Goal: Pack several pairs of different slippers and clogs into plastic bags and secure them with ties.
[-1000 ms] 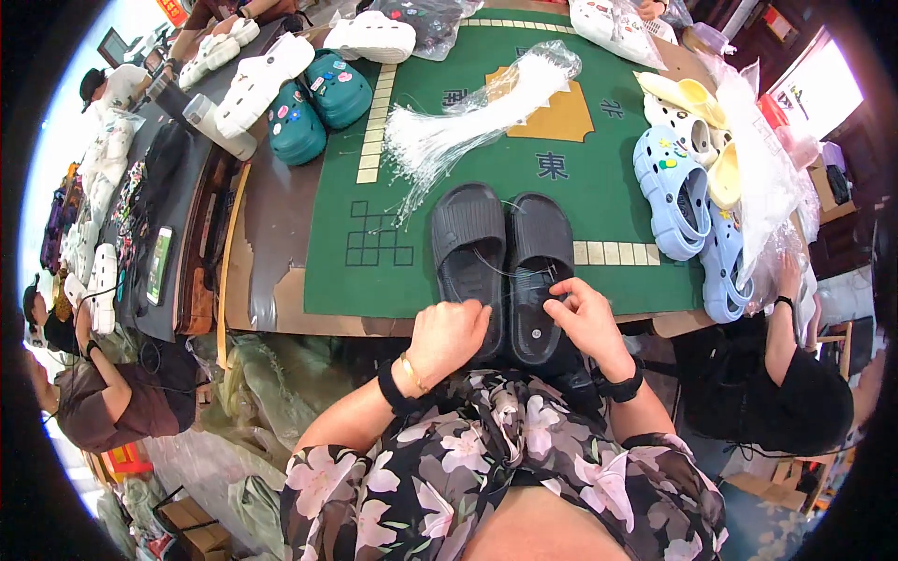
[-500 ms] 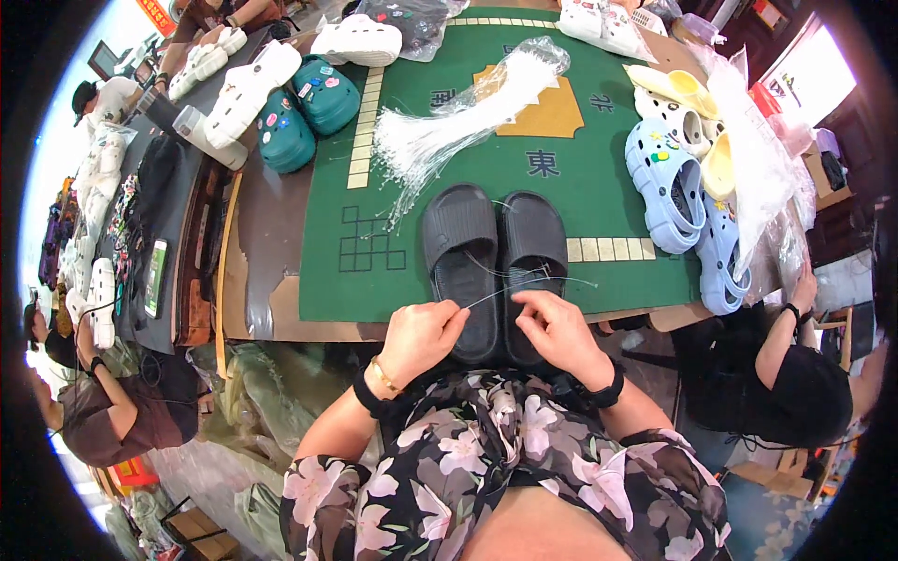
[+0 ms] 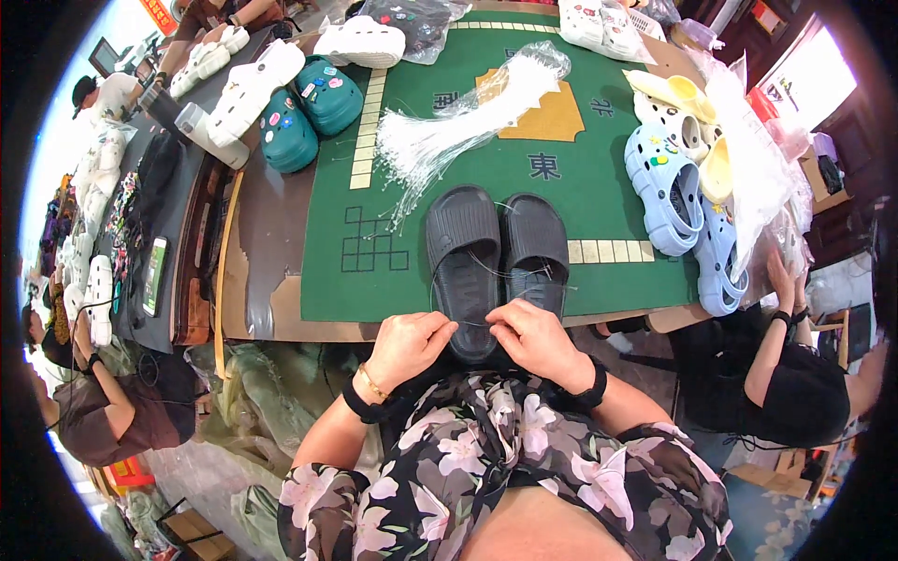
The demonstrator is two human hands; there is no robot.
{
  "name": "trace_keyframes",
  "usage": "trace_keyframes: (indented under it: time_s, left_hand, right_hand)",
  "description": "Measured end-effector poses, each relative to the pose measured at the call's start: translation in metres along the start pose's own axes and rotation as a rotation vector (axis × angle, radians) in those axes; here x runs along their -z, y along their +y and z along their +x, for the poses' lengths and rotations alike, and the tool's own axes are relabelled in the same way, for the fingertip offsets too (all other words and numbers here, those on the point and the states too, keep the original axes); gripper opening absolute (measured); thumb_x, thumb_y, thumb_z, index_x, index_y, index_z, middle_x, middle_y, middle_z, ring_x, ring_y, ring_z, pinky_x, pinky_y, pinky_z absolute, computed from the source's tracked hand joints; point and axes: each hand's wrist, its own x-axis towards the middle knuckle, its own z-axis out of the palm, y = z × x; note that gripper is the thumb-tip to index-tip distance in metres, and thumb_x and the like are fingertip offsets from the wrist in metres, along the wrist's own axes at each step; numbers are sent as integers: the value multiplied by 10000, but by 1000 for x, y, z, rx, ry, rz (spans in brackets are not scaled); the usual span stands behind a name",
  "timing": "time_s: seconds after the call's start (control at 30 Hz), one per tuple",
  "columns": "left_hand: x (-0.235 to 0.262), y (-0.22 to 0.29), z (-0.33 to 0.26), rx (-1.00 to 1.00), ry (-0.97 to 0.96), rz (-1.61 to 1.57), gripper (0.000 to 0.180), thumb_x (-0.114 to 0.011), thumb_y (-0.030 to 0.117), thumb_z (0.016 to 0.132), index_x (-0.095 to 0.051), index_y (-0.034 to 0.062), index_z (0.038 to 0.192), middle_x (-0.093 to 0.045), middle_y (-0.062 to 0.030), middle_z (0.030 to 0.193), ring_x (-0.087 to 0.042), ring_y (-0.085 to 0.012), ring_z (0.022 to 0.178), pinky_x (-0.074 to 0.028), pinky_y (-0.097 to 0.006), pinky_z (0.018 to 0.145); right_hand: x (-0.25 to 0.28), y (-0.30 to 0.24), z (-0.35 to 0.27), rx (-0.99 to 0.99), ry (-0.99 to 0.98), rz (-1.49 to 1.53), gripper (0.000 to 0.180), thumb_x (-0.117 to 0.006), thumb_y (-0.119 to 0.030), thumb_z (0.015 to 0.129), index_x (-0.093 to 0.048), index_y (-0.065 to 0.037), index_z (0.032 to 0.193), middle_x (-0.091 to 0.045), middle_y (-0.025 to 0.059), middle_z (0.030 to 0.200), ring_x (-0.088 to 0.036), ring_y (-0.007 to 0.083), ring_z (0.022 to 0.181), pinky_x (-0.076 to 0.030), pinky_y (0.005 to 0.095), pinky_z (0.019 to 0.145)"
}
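Note:
A pair of black slide sandals, the left slide [image 3: 463, 224] and the right slide [image 3: 535, 229], lies side by side at the table's near edge, toes pointing away. A thin clear plastic strand [image 3: 472, 323] loops out of the sandals and stretches between my pinching fingers. Closed on its left part, my left hand [image 3: 410, 348] is over the left slide's heel edge. My right hand [image 3: 538, 344] pinches the other part, hiding the right slide's heel. Beyond the sandals rests a fanned bundle of similar clear strands [image 3: 468, 122].
Teal clogs [image 3: 287, 131] and white clogs [image 3: 257, 89] stand at the far left; light blue clogs [image 3: 662, 187] sit at the right with cream ones. A green mat [image 3: 599, 290] covers the table. People sit at both sides, one person's hands [image 3: 786, 280] beside the clear bags.
Both hands have come closer together, my right hand shifting left toward my left hand. The strand between them now lies lower, and its loose right end has drawn in.

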Motion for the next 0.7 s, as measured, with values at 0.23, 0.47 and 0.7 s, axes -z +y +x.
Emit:
trace_keyframes:
  time_s: [0.23,0.47,0.7]
  left_hand:
    - [-1,-4,-3,10,8,31,168,-678,151,857,-651,21,754,-623,-154,676,-626,-334,622,-483,-399,559]
    - [-7,-3,7,11,5,31,176,-679,169,859,-652,29,757,-627,-150,678,-632,-334,635,-486,-403,562]
    - [-30,12,40,13,84,139,226,-640,204,884,-625,83,1075,-657,-134,768,-646,-332,684,-517,-425,611]
  right_hand:
    - [0,-6,4,54,-70,31,107,-656,-107,855,-635,-40,936,-628,136,886,-639,346,810,-531,418,704]
    - [5,-8,7,70,-18,-15,78,-648,-94,854,-623,-49,914,-614,133,871,-630,349,795,-525,421,683]
    - [19,26,18,-13,270,-187,156,-627,-66,859,-618,-40,1013,-623,150,952,-632,355,848,-522,417,721]
